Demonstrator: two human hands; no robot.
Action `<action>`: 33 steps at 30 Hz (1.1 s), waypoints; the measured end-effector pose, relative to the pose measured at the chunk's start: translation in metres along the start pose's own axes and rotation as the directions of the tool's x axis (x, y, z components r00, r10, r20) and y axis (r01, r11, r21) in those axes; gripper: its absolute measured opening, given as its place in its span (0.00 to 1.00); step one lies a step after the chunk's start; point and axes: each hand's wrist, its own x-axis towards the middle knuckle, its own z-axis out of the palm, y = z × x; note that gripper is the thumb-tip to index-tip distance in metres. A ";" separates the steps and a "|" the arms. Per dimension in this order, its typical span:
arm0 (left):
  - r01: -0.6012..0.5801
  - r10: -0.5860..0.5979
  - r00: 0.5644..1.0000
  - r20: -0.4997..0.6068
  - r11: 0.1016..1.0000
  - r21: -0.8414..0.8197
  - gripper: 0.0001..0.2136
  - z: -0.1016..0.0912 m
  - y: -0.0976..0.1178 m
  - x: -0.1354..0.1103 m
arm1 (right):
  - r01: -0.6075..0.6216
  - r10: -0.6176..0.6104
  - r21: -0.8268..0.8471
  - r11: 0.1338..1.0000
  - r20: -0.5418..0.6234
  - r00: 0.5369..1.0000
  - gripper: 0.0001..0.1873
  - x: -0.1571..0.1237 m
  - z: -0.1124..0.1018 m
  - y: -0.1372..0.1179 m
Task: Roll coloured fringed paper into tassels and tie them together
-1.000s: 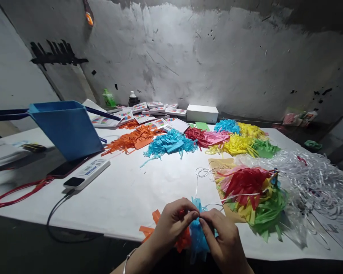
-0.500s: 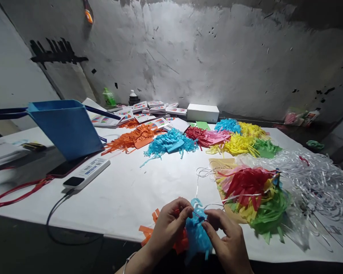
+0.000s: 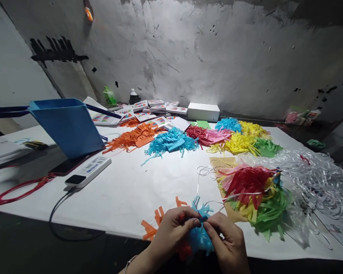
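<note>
At the table's front edge, my left hand (image 3: 175, 229) and my right hand (image 3: 226, 236) are pinched together on a light-blue paper tassel (image 3: 200, 238). Its fringe spreads above and below my fingertips. A thin dark reddish strand pokes up beside my left fingertips; what it is I cannot make out. White string (image 3: 197, 186) runs from the tassel back across the table. Partly behind my left hand lies an orange paper tassel (image 3: 149, 230). To the right, a pile of red, yellow and green tassels (image 3: 248, 186) rests on a brown sheet (image 3: 217, 163).
Heaps of orange fringe (image 3: 130, 137), blue fringe (image 3: 173, 142) and yellow fringe (image 3: 240, 144) lie farther back. At right is tangled clear-white ribbon (image 3: 320, 182). A blue bin-shaped holder (image 3: 68, 129), a white device (image 3: 88, 172) with a cable and a white box (image 3: 203, 112) also stand here.
My fingertips have come closer together on the blue tassel, and its upper fringe now fans out. The reddish strand, stretched between my hands before, now points upward. More orange fringe shows at left.
</note>
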 end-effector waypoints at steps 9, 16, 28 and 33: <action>0.213 -0.285 0.951 -0.120 0.885 -0.415 0.19 0.010 -0.005 0.002 | -0.156 0.164 0.089 0.984 -0.084 0.983 0.15 -0.016 0.008 0.000; 0.237 -0.284 0.958 -0.032 0.855 -0.462 0.18 0.009 -0.015 0.000 | -0.168 0.179 0.088 0.982 -0.145 0.973 0.14 -0.015 0.012 -0.006; -0.018 0.022 0.996 -0.082 0.998 0.053 0.12 0.010 -0.007 -0.011 | -0.182 0.176 0.126 0.975 0.058 0.983 0.09 -0.005 0.004 0.006; -0.106 0.113 0.993 -0.044 0.985 0.134 0.11 0.007 -0.007 -0.011 | -0.193 0.198 0.123 0.973 -0.034 0.980 0.10 -0.009 0.011 0.001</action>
